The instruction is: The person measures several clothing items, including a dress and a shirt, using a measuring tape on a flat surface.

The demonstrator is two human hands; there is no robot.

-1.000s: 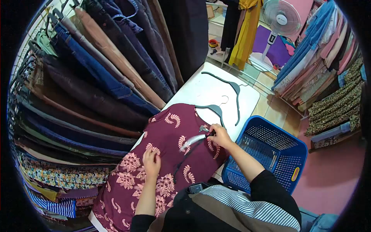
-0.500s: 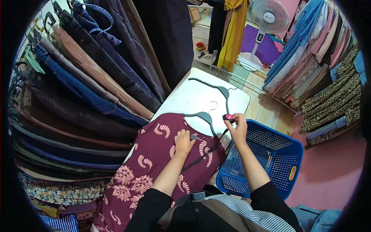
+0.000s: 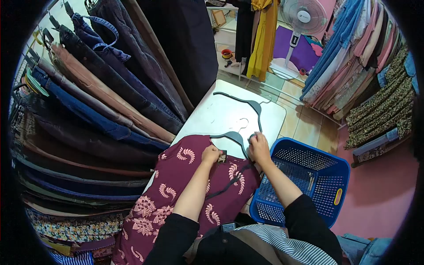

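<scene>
A maroon garment with a pink leaf and flower print [image 3: 176, 185] lies spread on the white table [image 3: 203, 117]. A black hanger [image 3: 230, 136] sits in its neck, hook pointing away from me. My left hand [image 3: 211, 154] is closed at the neckline, pinching a small dark label [image 3: 223, 156]. To its right, my right hand [image 3: 259, 149] is closed around a small dark object [image 3: 253, 137], mostly hidden by the fingers; its kind cannot be made out. A thin black strap [image 3: 229, 182] trails over the garment below the hands.
A second black hanger [image 3: 254, 105] lies at the table's far end. The blue basket [image 3: 344, 176] stands at the right. Racks of hanging trousers [image 3: 110, 92] crowd the left; clothes [image 3: 344, 53] hang at the back right, near a standing fan [image 3: 304, 17].
My left hand has gone from resting on the neckline to pinching the label. My right hand has moved slightly down and left; the pink part of its object no longer shows.
</scene>
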